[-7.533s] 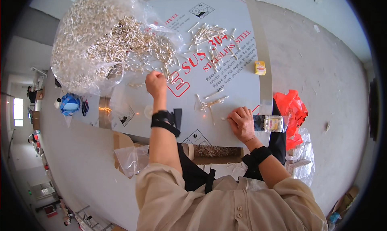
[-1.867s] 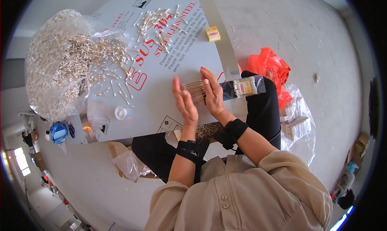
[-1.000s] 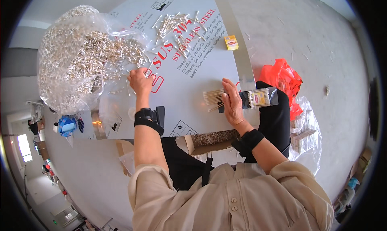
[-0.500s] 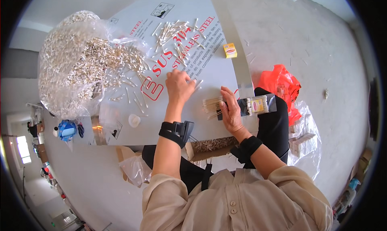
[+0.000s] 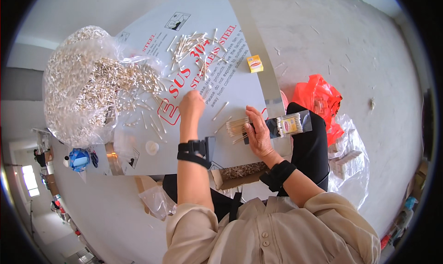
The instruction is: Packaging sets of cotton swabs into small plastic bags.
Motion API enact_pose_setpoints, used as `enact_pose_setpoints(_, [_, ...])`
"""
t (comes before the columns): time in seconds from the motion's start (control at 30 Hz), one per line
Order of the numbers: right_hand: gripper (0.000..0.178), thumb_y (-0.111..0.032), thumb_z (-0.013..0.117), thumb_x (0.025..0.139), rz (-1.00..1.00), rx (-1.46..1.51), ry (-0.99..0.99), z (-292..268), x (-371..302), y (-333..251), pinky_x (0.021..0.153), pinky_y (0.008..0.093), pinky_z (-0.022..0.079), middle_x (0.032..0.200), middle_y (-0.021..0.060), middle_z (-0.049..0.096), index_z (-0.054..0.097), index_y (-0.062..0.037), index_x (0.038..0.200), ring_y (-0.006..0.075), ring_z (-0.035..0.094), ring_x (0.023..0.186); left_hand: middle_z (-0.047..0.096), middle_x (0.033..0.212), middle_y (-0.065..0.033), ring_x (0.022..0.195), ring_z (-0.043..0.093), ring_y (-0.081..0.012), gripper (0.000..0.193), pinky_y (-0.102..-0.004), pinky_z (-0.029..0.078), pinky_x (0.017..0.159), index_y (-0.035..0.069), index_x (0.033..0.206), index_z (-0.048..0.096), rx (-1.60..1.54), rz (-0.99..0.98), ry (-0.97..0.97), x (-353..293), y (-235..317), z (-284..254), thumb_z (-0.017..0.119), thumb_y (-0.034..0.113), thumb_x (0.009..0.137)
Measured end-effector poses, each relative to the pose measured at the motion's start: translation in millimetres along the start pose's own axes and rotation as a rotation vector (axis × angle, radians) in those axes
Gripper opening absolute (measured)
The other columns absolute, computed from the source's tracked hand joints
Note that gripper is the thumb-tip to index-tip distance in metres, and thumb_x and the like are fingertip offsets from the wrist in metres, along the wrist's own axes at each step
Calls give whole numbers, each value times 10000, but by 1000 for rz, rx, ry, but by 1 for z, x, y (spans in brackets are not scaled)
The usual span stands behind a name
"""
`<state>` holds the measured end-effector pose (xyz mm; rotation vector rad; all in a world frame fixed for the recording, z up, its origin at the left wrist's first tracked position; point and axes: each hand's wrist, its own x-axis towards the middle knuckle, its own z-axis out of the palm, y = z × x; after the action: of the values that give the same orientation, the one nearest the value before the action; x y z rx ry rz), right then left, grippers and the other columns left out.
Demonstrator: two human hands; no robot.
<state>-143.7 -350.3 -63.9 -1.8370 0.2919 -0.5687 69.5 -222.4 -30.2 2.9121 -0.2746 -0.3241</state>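
Observation:
On the film-covered metal sheet (image 5: 184, 144), my left hand (image 5: 192, 108) is bent inward with curled fingers, near scattered cotton swabs (image 5: 206, 70). Its fingertips are mostly hidden, so anything between them cannot be made out. My right hand (image 5: 258, 134) lies with outstretched fingers across a dark strip (image 5: 274, 129). A bundle of cotton swabs (image 5: 236, 127) sticks out to its left, with its other ends under the hand. To the right of that hand, a flat clear pack (image 5: 290, 124) shows a row of swabs and a yellow label.
A big clear bag (image 5: 69, 88) spills swabs at the left. A small yellow box (image 5: 254, 64) stands near the sheet's right edge. Below the near edge sits a carton (image 5: 243, 175) of swabs. Red (image 5: 318, 95) and clear bags (image 5: 346, 165) lie at the right.
My left hand has drawn back to the left and turned inward. Swabs that were by its fingers now lie loose on the sheet. The right hand keeps its place on the strip.

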Motion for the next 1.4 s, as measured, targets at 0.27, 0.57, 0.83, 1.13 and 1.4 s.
enact_pose_setpoints(0.27, [363,-58,564,935,-12,-11,-16,3,0,-4,1009,384,439,1359,209,491,490,19,1282,391,512,1229,687,875,-139,852,655,-340,176,-452,509,760,63,819,652,-331,283,450,35,5,12,751,186,741])
enact_pose_setpoints(0.57, [360,-54,564,932,-6,-9,-10,2,1,-9,1001,394,439,1352,219,490,488,23,1275,405,515,1209,635,799,-133,788,624,-327,215,-432,495,722,54,764,619,-221,145,95,56,0,9,732,236,783])
enact_pose_setpoints(0.83, [339,-58,541,939,-8,-28,2,0,2,-6,1010,401,431,1347,227,489,488,38,1260,412,514,1204,602,850,-121,794,611,-299,190,-407,490,718,24,801,601,-229,392,-326,-20,-18,-8,763,92,729])
enact_pose_setpoints(1.13, [332,-16,519,924,-36,15,42,4,2,-2,1011,390,429,1334,224,493,497,35,1252,402,517,1200,557,997,-104,1021,535,-326,222,-406,465,873,65,959,617,-256,518,120,-75,5,27,660,-27,762])
enact_pose_setpoints(1.4, [369,-189,463,1020,89,280,81,1,8,4,1070,353,367,1413,177,467,490,35,1311,305,476,1284,461,1366,-153,1304,420,-292,423,-395,318,1093,15,1341,458,-989,302,450,-121,-6,71,493,248,990])
